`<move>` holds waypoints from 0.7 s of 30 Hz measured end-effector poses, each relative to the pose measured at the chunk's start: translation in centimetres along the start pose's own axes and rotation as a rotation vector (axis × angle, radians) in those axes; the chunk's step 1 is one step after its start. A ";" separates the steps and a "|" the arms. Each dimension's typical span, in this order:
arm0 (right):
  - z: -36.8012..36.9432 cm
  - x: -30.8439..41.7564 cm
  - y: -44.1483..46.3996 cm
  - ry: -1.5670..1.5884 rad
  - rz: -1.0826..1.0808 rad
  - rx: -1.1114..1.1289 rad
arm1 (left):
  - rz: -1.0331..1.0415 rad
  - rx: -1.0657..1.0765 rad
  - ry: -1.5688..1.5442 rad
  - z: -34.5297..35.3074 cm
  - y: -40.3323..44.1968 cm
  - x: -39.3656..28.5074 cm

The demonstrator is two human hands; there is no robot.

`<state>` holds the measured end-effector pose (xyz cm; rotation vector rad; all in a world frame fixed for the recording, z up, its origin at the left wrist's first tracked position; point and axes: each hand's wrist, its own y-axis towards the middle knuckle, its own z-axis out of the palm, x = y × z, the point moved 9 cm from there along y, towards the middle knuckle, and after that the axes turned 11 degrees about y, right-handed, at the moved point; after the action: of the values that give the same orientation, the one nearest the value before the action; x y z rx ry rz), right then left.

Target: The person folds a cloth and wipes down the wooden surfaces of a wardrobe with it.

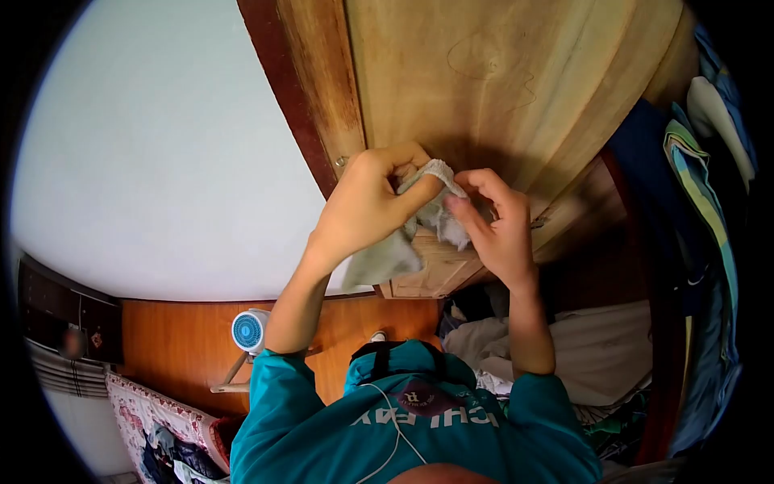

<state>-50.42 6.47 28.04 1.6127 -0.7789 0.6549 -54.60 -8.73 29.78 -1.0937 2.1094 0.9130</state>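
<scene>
A light grey sock (385, 262) hangs from my hands in front of a wooden cabinet door. My left hand (363, 198) is closed on its rolled, cuff-like edge, with the thumb against the fabric. At the other side of that edge, my right hand (504, 234) has its thumb and fingers curled in a pinch on the cloth. Part of the sock is bunched between both hands, and a longer flap drops below my left wrist. Some fingertips are hidden by the fabric.
Right behind my hands stands the wooden cabinet door (451, 89). Folded clothes (701, 185) fill the right side, with a beige cloth (580, 347) lower down. A small fan (250, 331) stands on the left, above the wooden floor (169, 331). A bed (161, 411) holds more clothes.
</scene>
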 end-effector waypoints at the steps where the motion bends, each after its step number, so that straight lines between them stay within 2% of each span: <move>1: 0.0 -0.2 -0.1 0.003 -0.001 -0.001 | 0.000 0.000 0.003 0.1 -0.1 0.5; 3: -0.1 0.3 -0.1 0.076 -0.021 -0.033 | 0.114 0.020 -0.180 0.5 -0.3 0.7; 4: 0.2 0.5 0.0 0.078 -0.025 -0.033 | 0.046 0.119 -0.296 1.4 -0.6 1.5; 7: 0.1 0.8 0.1 0.133 0.007 -0.121 | 0.132 0.125 -0.342 1.9 -1.6 1.9; 8: 0.0 1.2 0.3 0.056 -0.023 -0.114 | 0.115 0.123 -0.193 1.9 -2.0 2.1; 13: -1.6 2.4 0.1 -0.128 -0.170 -0.164 | 0.049 0.105 0.049 1.5 -2.5 3.4; 15: -1.9 3.4 -0.3 -0.129 -0.242 -0.119 | 0.045 0.065 0.118 1.0 -2.6 3.1; 17: -0.6 3.3 -1.2 -0.120 -0.190 0.200 | 0.139 -0.077 0.145 -0.2 -2.6 1.6; 19: 1.5 4.8 -2.3 -0.147 -0.272 0.502 | 0.134 -0.133 0.062 -0.3 -2.3 2.4; 20: 1.7 4.7 -2.7 -0.148 -0.277 0.501 | 0.127 -0.176 -0.028 -0.5 -2.3 2.8; 21: 1.0 4.0 -2.6 -0.087 -0.202 0.381 | 0.131 -0.178 -0.026 -0.3 -2.3 2.7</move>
<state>-45.91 5.22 29.42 2.0487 -0.5638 0.6148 -54.01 -11.19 27.28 -1.0326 2.1305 1.1899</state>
